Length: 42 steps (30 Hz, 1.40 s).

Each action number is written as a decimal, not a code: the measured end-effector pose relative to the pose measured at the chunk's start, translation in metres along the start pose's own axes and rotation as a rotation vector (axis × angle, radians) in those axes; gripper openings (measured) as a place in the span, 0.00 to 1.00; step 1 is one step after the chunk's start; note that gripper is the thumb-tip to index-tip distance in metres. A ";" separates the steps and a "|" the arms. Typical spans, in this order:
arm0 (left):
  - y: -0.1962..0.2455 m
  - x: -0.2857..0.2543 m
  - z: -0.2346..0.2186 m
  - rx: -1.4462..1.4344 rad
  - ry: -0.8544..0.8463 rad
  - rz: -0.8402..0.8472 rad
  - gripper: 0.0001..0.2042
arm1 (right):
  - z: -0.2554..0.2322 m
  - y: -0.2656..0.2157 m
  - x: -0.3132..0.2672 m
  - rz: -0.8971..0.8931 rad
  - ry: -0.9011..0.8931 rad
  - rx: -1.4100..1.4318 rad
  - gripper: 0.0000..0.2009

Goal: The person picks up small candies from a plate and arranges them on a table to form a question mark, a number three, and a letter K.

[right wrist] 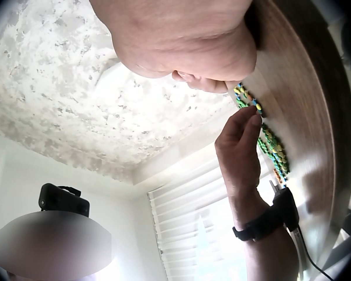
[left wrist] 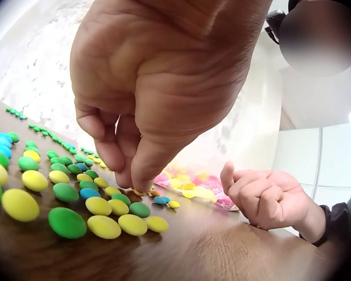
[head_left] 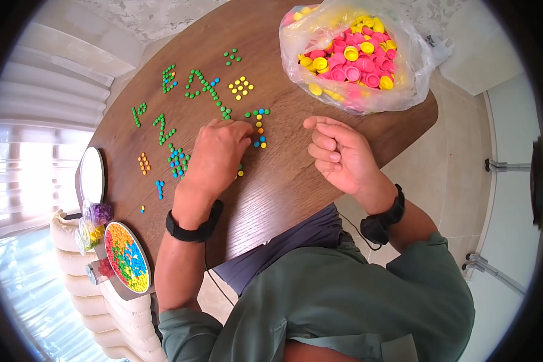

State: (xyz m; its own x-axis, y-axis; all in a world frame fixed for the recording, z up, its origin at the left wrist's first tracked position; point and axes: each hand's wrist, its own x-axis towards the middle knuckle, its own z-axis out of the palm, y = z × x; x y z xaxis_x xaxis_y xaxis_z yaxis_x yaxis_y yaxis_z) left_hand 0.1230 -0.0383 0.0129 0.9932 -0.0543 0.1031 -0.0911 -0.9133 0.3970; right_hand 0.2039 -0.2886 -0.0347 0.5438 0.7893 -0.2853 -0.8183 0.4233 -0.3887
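Note:
Small round candies lie in letter-like shapes and clusters on the brown table, among them a yellow cluster [head_left: 241, 88] and a green zigzag [head_left: 162, 130]. My left hand [head_left: 214, 157] is over the candies, fingers pointing down, beside an I-like column [head_left: 259, 131]. The left wrist view shows the left hand [left wrist: 158, 82] with thumb and fingertips pinched together at an orange-yellow candy, low over the table. My right hand [head_left: 344, 154] hovers near the table edge, fingers loosely curled, nothing visible in it. Its palm is partly hidden.
A clear plastic bag [head_left: 289, 66] of pink and yellow caps stands at the back right. At the left edge are an oval plate of colourful candies [head_left: 127, 256], a white plate [head_left: 92, 175] and small containers, including one with purple pieces [head_left: 101, 212].

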 end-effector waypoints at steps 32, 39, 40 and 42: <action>0.007 -0.009 0.004 0.078 0.044 0.007 0.06 | -0.001 0.000 0.000 0.027 0.006 -0.061 0.14; 0.014 -0.011 0.004 0.075 0.053 0.032 0.05 | -0.001 0.001 0.001 0.019 0.005 -0.062 0.14; 0.015 -0.011 0.005 0.087 0.040 0.035 0.04 | -0.001 0.001 0.001 0.019 0.005 -0.061 0.14; 0.014 -0.010 0.006 0.085 0.036 0.036 0.04 | -0.001 0.001 0.000 0.020 0.003 -0.060 0.14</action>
State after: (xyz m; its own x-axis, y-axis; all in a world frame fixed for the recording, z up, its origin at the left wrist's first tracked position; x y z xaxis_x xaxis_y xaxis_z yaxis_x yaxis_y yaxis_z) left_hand 0.1118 -0.0533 0.0123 0.9860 -0.0740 0.1495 -0.1184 -0.9420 0.3140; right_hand 0.2037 -0.2886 -0.0361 0.5284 0.7958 -0.2958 -0.8162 0.3803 -0.4350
